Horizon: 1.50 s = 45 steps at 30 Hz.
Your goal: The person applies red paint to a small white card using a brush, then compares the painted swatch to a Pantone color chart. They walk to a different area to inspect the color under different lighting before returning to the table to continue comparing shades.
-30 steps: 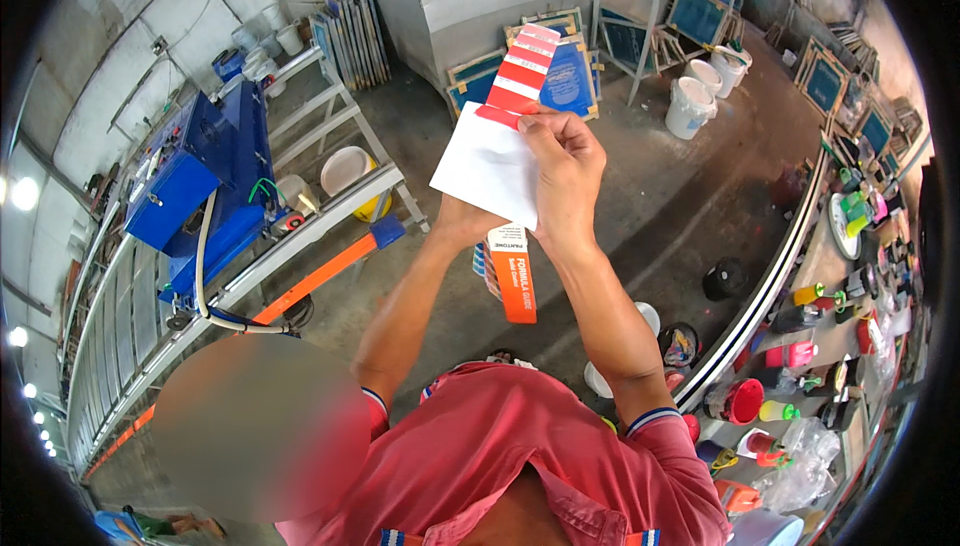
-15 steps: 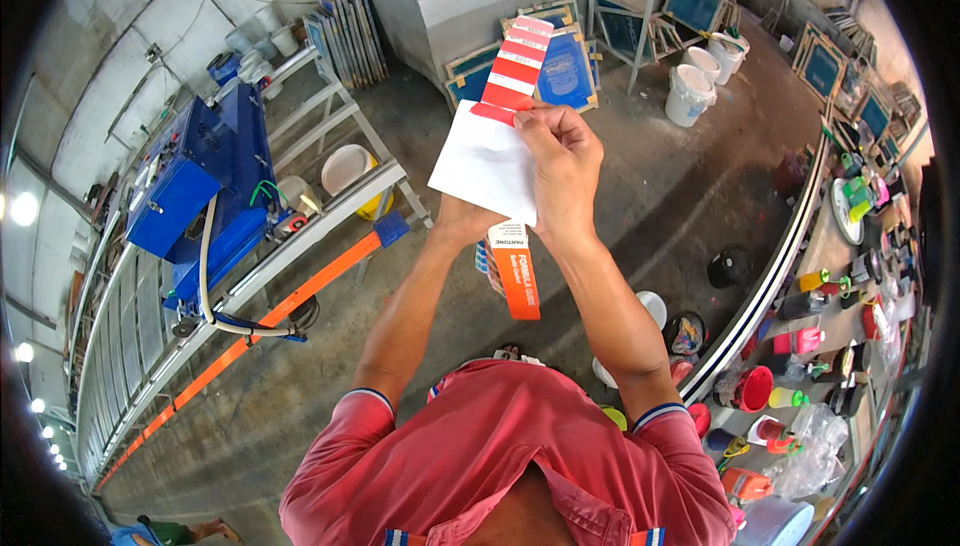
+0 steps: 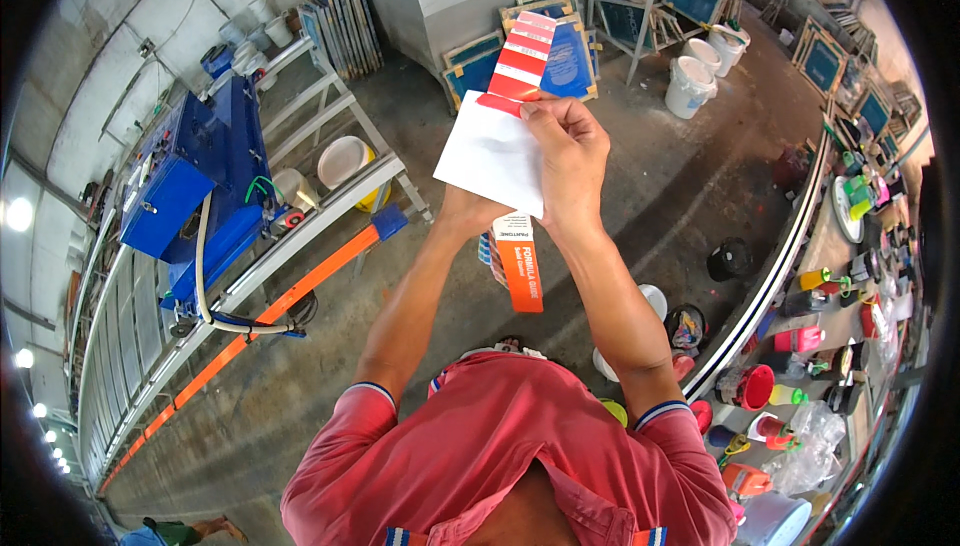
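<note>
My right hand (image 3: 575, 161) pinches the upper right edge of a white sheet of paper (image 3: 485, 151) between thumb and fingers. A red patch (image 3: 500, 104) lies along the sheet's top edge, against a strip of red and pink colour swatches (image 3: 525, 56) that sticks out beyond it. My left hand (image 3: 470, 214) is closed under the paper on the colour swatch book, its fingers hidden by the sheet. The book's orange and white cover (image 3: 522, 276) hangs down between my wrists, with other fanned strips beside it.
To the left stand a blue machine (image 3: 195, 181) on a metal rail and an orange bar (image 3: 300, 293). A long table at right carries several ink pots (image 3: 798, 339). Printing screens (image 3: 570, 61) and white buckets (image 3: 690, 88) stand ahead, and a black bucket (image 3: 730, 260) sits on the floor.
Both hands, with the paper and swatch book, have shifted slightly up and to the right. The paper's red patch still lies against the swatch strip, and both grips stay the same.
</note>
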Motion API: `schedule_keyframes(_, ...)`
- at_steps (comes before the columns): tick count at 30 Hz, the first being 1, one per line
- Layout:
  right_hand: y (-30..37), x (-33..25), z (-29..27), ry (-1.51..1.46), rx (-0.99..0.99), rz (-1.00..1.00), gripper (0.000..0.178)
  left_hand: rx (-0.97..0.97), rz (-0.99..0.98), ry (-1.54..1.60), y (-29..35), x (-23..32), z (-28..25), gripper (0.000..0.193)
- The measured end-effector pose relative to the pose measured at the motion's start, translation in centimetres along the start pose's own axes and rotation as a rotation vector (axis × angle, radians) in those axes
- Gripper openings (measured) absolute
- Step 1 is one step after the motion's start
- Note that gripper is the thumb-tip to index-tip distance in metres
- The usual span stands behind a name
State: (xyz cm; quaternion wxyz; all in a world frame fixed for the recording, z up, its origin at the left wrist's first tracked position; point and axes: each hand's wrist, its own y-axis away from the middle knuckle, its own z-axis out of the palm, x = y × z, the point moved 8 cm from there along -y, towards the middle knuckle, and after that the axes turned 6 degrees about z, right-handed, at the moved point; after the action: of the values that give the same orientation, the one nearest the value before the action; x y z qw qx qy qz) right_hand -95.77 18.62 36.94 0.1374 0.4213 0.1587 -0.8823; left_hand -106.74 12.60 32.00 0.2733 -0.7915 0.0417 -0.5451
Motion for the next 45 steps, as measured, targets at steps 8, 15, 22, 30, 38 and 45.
schedule_keyframes(8,-0.3,1.1,0.5,0.016,0.004,-0.012,0.007,0.027,0.097,0.183,0.5,-0.8,-1.1,0.080)
schedule_keyframes(15,0.5,2.6,-0.1,0.250,0.138,-0.270,0.009,0.144,0.072,0.012,2.8,-4.1,-3.1,0.081)
schedule_keyframes(22,5.3,4.6,-10.0,0.149,0.458,-0.109,0.008,-0.136,-0.052,0.343,6.9,-6.7,6.1,0.080)
schedule_keyframes(30,14.1,0.8,-20.6,0.068,0.878,-0.243,0.010,-0.610,-0.101,0.583,8.6,-6.1,18.5,0.080)
schedule_keyframes(38,22.0,-4.2,-25.6,0.037,1.155,-0.472,0.012,-0.909,-0.123,0.705,11.2,-3.6,27.9,0.079)
schedule_keyframes(45,23.2,-7.5,-27.9,0.034,1.097,-0.561,0.009,-0.949,-0.148,0.696,11.1,-2.7,31.0,0.079)
